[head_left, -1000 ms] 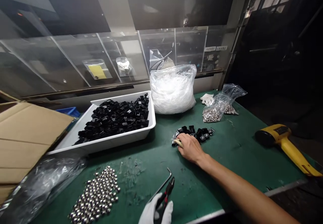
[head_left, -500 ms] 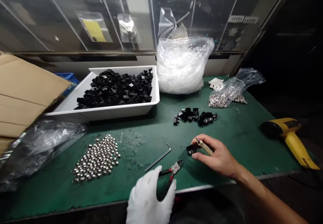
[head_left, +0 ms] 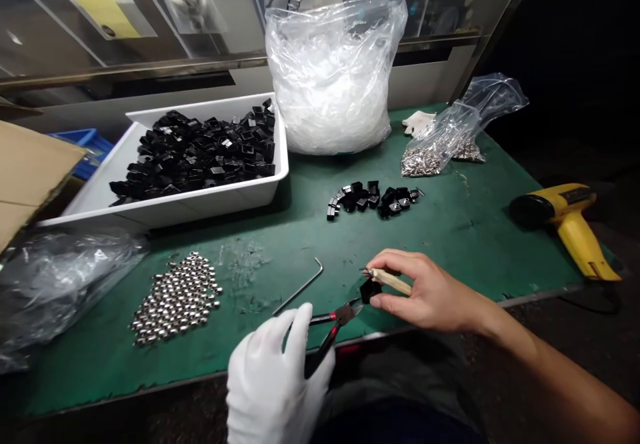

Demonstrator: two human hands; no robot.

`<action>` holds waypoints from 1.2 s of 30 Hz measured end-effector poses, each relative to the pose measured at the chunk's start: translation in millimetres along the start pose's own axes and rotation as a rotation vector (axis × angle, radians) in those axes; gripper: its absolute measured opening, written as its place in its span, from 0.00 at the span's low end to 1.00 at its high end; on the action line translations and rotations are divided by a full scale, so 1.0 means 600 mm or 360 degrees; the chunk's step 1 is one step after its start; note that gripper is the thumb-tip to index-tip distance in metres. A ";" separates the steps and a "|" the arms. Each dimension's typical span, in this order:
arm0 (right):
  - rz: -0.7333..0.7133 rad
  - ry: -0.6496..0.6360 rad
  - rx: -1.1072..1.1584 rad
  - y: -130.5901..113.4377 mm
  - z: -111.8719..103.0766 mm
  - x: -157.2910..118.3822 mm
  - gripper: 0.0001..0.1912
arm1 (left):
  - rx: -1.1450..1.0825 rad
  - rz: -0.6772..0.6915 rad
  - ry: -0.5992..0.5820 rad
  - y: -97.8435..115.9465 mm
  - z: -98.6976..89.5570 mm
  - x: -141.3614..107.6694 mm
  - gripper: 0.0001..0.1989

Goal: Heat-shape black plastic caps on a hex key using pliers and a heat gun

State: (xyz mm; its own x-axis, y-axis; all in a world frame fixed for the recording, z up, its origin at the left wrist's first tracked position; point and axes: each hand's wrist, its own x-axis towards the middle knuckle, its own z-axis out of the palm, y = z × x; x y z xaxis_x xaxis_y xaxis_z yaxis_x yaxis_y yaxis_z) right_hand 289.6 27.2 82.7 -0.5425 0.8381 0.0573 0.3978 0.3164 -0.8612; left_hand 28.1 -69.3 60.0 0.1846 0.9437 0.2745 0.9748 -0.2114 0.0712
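My left hand, in a white glove, grips a pair of side cutters with red and black handles. Their jaws point right and reach the lower edge of a small black plastic cap; whether they touch it I cannot tell. Bare, my right hand pinches that cap between thumb and fingers. The same hand also holds a slim tool with a tan handle, its dark tip beside the cap. A hex key lies on the green bench top, just beyond the left glove.
A white tray full of black caps stands at back left. Shiny metal fittings lie in front. Several black parts sit mid-bench. Behind are a large clear bag and bagged screws. A yellow heat gun lies right.
My left hand has brought the cutters' jaws closer to the black cap. In my right hand the cap has turned, so its inside no longer faces me. The view has tilted down.
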 end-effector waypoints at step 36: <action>0.0641 -0.0604 0.0731 0.043 0.023 0.027 0.08 | -0.1116 -0.0577 -0.0876 0.025 0.033 -0.007 0.12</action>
State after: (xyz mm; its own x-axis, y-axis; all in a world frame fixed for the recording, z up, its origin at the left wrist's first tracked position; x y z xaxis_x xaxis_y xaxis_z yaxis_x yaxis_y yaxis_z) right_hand 280.7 42.6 54.6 -0.6720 0.6118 -0.4172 0.3148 -0.2739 -0.9088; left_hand 44.4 -71.5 40.7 0.0934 0.9310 -0.3528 0.7206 0.1813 0.6692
